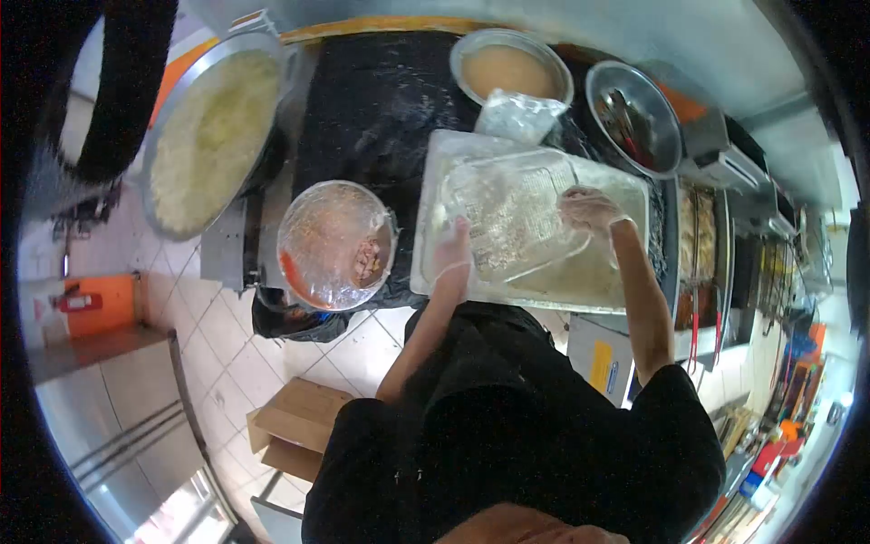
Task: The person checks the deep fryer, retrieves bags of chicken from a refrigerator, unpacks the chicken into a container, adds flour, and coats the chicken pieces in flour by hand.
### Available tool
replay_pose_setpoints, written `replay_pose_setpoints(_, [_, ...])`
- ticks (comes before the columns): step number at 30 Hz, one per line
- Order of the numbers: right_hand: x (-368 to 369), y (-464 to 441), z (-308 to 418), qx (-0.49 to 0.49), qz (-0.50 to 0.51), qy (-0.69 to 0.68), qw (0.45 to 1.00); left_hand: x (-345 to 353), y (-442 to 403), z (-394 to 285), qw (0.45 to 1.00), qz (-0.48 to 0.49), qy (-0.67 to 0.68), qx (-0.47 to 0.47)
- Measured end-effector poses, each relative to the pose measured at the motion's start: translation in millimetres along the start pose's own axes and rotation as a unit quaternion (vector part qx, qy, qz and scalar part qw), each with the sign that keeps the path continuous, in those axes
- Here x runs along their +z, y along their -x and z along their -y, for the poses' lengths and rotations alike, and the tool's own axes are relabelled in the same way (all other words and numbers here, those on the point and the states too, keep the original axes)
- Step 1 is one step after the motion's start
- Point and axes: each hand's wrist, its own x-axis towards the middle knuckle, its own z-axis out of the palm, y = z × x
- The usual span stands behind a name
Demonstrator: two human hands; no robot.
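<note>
A large white tray (535,295) dusted with pale powder, which looks like flour, lies in front of me. Inside it is a clear-looking or wire-mesh basket (512,163) with white, powdery matter across its bottom. My left hand (452,254), in a clear plastic glove, is closed at the basket's left side. My right hand (589,210), gloved likewise, has its fingers curled at the opposite side. The hands partly hide the rim under them. Against the tray's far edge rests a clear plastic bag (519,116) with whitish contents.
A round tub (331,245) with plastic film and some meat pieces stands left. A big pot of pale liquid (213,145) is farther left. Behind are a bowl of tan liquid (512,72) and a metal bowl with utensils (633,118). A cardboard box (299,422) sits on the floor.
</note>
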Motion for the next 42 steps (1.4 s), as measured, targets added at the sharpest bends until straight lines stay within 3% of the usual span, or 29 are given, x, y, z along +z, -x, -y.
replay_pose_setpoints(2, [29.1,9.6,49.1,0.031,0.009,-0.188,0.982,4.7,-15.1,31.1,0.998,-0.018,0.035,0.04])
replay_pose_setpoints(5, [67.8,-24.7,106.3,0.01,0.131,-0.191,0.973,-19.3,-0.4,14.8,0.996,-0.072,0.01,0.05])
replay_pose_setpoints(7, [121.8,-48.9,153.4,-0.116,0.131,-0.084,0.981,-40.5,15.7,-8.6,0.998,-0.04,-0.049,0.028])
replay_pose_setpoints(9, [190.5,-61.7,216.9,-0.151,0.146,-0.06,0.976,-50.5,20.3,-16.2,0.998,-0.02,-0.059,0.01])
replay_pose_setpoints(10, [230.5,-70.7,252.2,-0.118,0.166,-0.086,0.975,-58.3,24.1,-22.4,0.999,0.001,-0.047,-0.011])
replay_pose_setpoints(12, [287.7,-120.7,295.1,-0.19,0.297,0.08,0.932,-61.9,23.8,-18.9,0.998,0.042,0.008,-0.049])
replay_pose_setpoints(13, [320.9,-143.1,317.9,-0.181,0.286,0.22,0.915,-61.8,21.5,-16.2,0.995,0.063,0.036,-0.066])
replay_pose_setpoints(14, [353.5,-164.1,338.1,-0.168,0.27,0.354,0.879,-57.6,20.2,-11.8,0.999,0.027,0.012,-0.024])
replay_pose_setpoints(15, [383.6,-189.3,347.6,-0.359,0.23,0.561,0.709,-51.7,19.6,-6.7,1.0,-0.01,-0.014,0.015])
replay_pose_setpoints(16, [409.3,-217.3,349.3,-0.513,0.167,0.703,0.463,-51.1,18.3,-4.1,0.997,-0.045,-0.039,0.052])
replay_pose_setpoints(17, [430.3,-243.6,352.8,-0.444,0.13,0.68,0.57,-61.6,21.4,-14.6,0.998,0.045,-0.028,-0.019])
replay_pose_setpoints(19, [460.7,-250.6,359.3,-0.275,0.046,0.593,0.755,-59.3,23.4,-7.4,1.0,0.011,0.016,0.023])
replay_pose_setpoints(20, [453.7,-233.7,364.9,-0.358,0.019,0.676,0.644,-56.1,27.1,-2.6,0.998,-0.002,0.035,0.045])
replay_pose_setpoints(22, [437.3,-216.8,390.6,-0.383,-0.024,0.683,0.622,-66.3,32.3,-7.2,0.997,0.048,0.037,0.048])
replay_pose_setpoints(23, [425.8,-245.5,402.1,-0.327,-0.042,0.615,0.717,-71.5,39.7,-8.8,0.996,0.055,0.029,0.071])
replay_pose_setpoints(24, [407.8,-113.9,424.0,-0.278,-0.041,0.459,0.843,-74.4,46.6,-7.5,0.993,0.064,0.02,0.092])
replay_pose_setpoints(25, [376.2,-80.0,419.6,-0.314,-0.013,0.329,0.89,-73.2,46.8,-2.5,0.987,0.085,-0.076,0.115])
replay_pose_setpoints(26, [338.5,-74.4,420.8,-0.362,-0.073,0.638,0.675,-71.9,46.7,2.6,0.969,0.102,-0.174,0.142])
replay_pose_setpoints(27, [288.0,-67.9,403.6,-0.371,-0.055,0.523,0.766,-70.7,46.5,7.6,0.942,0.115,-0.264,0.172])
replay_pose_setpoints(28, [230.0,-59.7,381.5,-0.378,-0.04,0.396,0.836,-56.9,37.1,21.5,0.92,0.054,-0.333,0.198])
replay_pose_setpoints(29, [169.2,-52.7,349.2,-0.341,-0.044,0.327,0.88,-61.4,41.2,11.1,0.958,-0.043,-0.166,0.23])
replay_pose_setpoints(30, [105.2,-46.9,306.2,-0.303,-0.045,0.255,0.917,-60.6,42.5,7.8,0.979,-0.047,-0.065,0.186])
replay_pose_setpoints(31, [40.1,-40.3,261.0,-0.358,-0.106,0.573,0.73,-59.7,44.3,4.8,0.987,-0.059,0.041,0.144])
replay_pose_setpoints(32, [-10.6,-31.1,213.1,-0.303,-0.124,0.535,0.779,-76.5,68.5,-17.4,0.992,-0.047,0.082,0.089])
replay_pose_setpoints(33, [-32.5,-10.1,168.1,-0.145,-0.145,0.339,0.918,-62.3,53.0,0.9,0.979,-0.035,0.187,0.069])
replay_pose_setpoints(35, [-40.9,26.3,101.1,0.014,-0.169,0.186,0.968,-48.5,38.6,10.3,0.953,-0.013,0.303,0.001])
replay_pose_setpoints(37, [-15.2,52.4,73.5,0.026,-0.131,0.122,0.983,-59.6,51.7,-8.5,0.941,0.005,0.325,-0.091])
replay_pose_setpoints(40, [-0.9,56.8,32.9,0.058,-0.048,-0.011,0.997,-48.2,67.0,-2.4,0.863,0.062,0.495,-0.079])
replay_pose_setpoints(42, [14.7,60.3,44.3,0.047,0.02,-0.011,0.999,-56.4,85.4,-9.8,0.872,0.068,0.484,-0.032])
